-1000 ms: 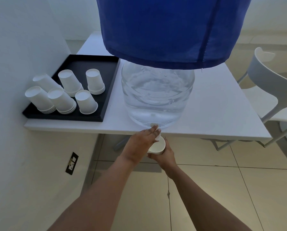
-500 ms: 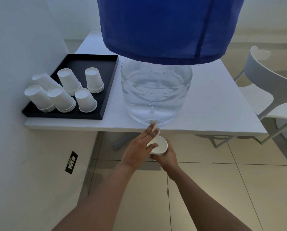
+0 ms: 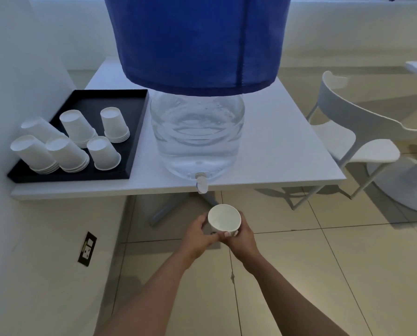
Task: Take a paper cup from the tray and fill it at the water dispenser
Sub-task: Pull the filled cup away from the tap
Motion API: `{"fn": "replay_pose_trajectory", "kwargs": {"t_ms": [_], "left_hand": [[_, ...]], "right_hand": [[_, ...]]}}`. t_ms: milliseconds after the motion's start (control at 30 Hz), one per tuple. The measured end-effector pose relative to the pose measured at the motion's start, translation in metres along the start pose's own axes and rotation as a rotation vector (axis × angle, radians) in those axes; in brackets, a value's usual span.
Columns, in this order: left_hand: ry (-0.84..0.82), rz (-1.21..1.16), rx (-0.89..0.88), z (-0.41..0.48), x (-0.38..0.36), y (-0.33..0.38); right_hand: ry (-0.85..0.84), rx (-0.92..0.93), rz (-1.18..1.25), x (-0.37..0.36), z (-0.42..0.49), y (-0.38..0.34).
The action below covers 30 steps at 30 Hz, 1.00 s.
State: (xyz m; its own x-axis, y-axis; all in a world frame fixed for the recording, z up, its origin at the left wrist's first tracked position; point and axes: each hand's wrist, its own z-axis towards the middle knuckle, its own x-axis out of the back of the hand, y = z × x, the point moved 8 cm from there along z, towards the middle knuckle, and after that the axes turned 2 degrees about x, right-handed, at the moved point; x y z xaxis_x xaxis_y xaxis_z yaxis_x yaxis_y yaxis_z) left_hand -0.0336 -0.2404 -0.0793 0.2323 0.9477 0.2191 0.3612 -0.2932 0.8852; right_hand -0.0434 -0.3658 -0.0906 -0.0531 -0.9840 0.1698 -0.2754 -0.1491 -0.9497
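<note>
Paper cup (image 3: 224, 218), round rim up, clasped in left hand (image 3: 199, 235) and right hand (image 3: 241, 238) grip, below tap (image 3: 201, 183).

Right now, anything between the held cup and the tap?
Nothing. In the head view the cup, held in both hands, sits below the tap; only table edge and floor behind that gap.

1. Paper cup (image 3: 224, 218): matt white paper.
2. Water dispenser (image 3: 197, 137): clear, glossy plastic, under a blue woven cloth cover (image 3: 197, 40).
3. Tray (image 3: 134, 132), at 9 o'clock from the dispenser: matt black.
4. Table (image 3: 287, 141): smooth white.
5. Floor (image 3: 347, 263): glossy tiles.
</note>
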Motion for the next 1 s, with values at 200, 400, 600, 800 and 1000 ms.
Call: {"fn": "replay_pose_trajectory", "kwargs": {"t_ms": [200, 400, 600, 800, 1000], "left_hand": [[-0.052, -0.054, -0.114, -0.003, -0.022, 0.024], [-0.031, -0.101, -0.195, 0.008, -0.046, 0.063], [-0.047, -0.097, -0.274, 0.035, -0.070, 0.114], [-0.058, -0.049, -0.336, 0.078, -0.093, 0.155], [-0.038, -0.021, -0.331, 0.125, -0.112, 0.169]], "right_hand": [[0.053, 0.039, 0.000, 0.026, -0.013, -0.011], [0.112, 0.065, 0.018, 0.059, -0.007, -0.039], [0.173, 0.110, 0.006, 0.103, 0.021, -0.071], [0.213, 0.113, 0.005, 0.139, 0.070, -0.082], [0.248, 0.112, -0.039, 0.163, 0.115, -0.085]]}}
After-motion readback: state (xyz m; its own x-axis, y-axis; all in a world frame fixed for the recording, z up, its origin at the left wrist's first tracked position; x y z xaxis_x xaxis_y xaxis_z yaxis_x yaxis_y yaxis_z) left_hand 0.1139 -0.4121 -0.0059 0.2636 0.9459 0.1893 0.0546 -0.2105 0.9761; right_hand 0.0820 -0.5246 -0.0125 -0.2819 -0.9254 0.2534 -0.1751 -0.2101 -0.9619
